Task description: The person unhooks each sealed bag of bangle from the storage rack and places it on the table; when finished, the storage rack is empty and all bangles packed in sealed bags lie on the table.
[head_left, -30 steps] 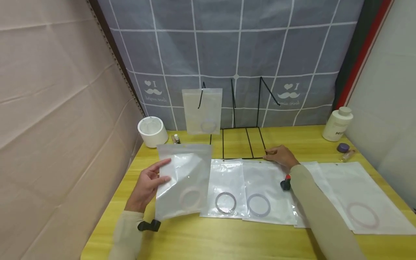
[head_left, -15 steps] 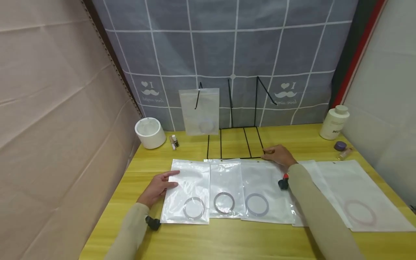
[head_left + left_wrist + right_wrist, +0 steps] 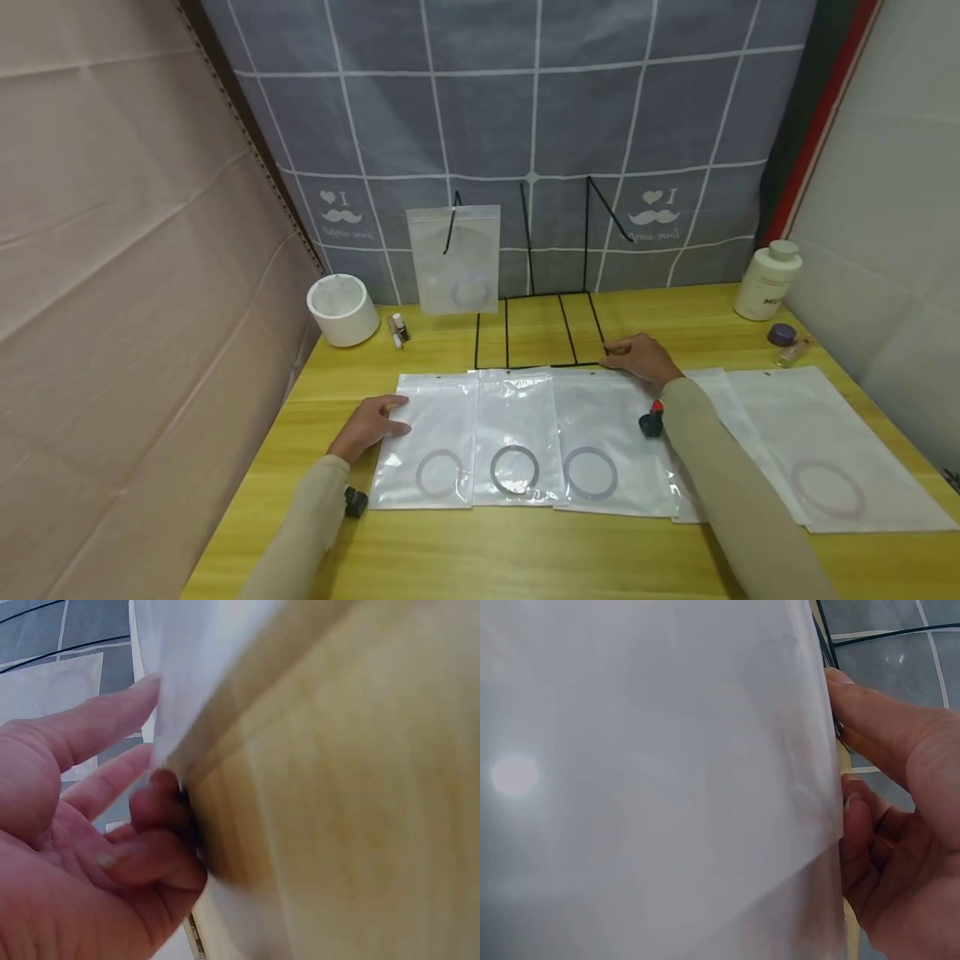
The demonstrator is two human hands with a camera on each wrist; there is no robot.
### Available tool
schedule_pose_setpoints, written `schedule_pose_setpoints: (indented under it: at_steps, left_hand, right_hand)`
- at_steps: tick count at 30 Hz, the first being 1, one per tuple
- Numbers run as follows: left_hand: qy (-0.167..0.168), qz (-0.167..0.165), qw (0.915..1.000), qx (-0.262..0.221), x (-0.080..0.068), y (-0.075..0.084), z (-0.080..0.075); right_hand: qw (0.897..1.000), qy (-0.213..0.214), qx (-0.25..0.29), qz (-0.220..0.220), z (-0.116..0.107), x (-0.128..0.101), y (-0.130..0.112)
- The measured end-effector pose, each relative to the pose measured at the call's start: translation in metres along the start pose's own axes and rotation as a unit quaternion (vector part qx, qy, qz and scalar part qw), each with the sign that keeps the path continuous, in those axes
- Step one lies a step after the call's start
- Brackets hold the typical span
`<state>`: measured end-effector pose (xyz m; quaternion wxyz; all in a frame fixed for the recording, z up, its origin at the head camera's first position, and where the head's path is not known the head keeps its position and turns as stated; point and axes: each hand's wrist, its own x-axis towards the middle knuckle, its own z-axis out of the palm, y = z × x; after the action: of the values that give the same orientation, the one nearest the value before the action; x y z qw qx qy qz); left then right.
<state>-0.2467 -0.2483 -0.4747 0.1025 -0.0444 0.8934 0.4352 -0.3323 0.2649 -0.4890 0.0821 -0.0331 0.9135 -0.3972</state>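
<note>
Three clear plastic bags, each with a ring inside, lie side by side on the yellow table [image 3: 525,550]. My left hand [image 3: 375,421] rests at the left edge of the leftmost bag [image 3: 435,433], fingers relaxed against the edge [image 3: 195,667]. The middle bag [image 3: 517,421] overlaps its neighbours. My right hand [image 3: 633,357] lies at the top right corner of the third bag [image 3: 600,425], fingertips touching the front corner of the black wire rack [image 3: 540,365]. In the right wrist view the bag [image 3: 645,772] fills the frame beside my loosely bent fingers [image 3: 870,712].
A fourth ring bag [image 3: 453,258] hangs on the rack's left prong. A white cup [image 3: 342,310] and small vials [image 3: 397,327] stand at the back left. A white bottle [image 3: 767,282] and purple cap [image 3: 782,334] sit back right. Larger bags [image 3: 817,442] lie right.
My left hand held the leftmost bag lifted off the table; it has since laid it flat beside the middle bag and now rests at its edge. The right hand stayed put.
</note>
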Motion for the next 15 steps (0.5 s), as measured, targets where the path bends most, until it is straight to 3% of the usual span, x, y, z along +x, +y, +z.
schedule_pose_setpoints:
  at_steps: [4,9,15]
  left_hand:
    - [0.003,-0.015,0.9998,0.009,0.000,0.003,-0.002]
    - [-0.008,-0.012,0.9998,0.011,0.007,0.003,-0.010]
    - [-0.016,0.018,0.9978,-0.062,0.031,0.018,-0.025]
  right_hand:
    - [1.000,0.001,-0.002,-0.001,-0.002,0.001,-0.001]
    - [1.000,0.008,-0.001,0.002,-0.003,0.000,-0.002]
    - [1.000,0.009,0.006,0.004,0.001,-0.005,-0.003]
